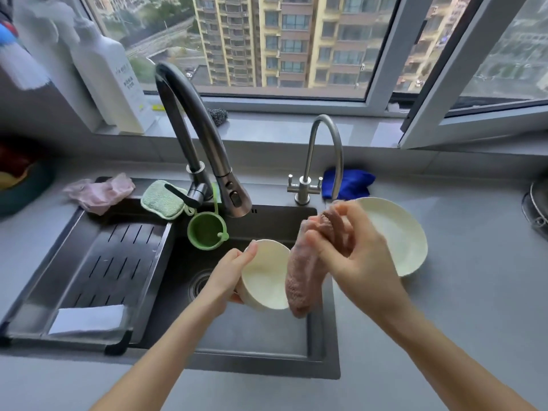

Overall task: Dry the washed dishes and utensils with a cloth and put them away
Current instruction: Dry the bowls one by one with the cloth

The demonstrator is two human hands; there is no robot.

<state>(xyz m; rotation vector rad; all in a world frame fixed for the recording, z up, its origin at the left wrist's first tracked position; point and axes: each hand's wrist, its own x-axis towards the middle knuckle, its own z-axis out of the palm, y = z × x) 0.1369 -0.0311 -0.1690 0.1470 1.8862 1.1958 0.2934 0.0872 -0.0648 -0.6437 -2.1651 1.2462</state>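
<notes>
Evidently light but breakable and likely wet-slick, the small bowl (265, 275) hangs tilted over the sink (237, 345), the left hand (229, 272) pinching its rim, while the right hand (350, 247) clutches the soft cloth (302, 274).

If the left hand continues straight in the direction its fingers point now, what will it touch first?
The left hand, holding the bowl over the sink, points up and right. Probably the hanging cloth in the right hand comes first, though depth is unclear.
</notes>
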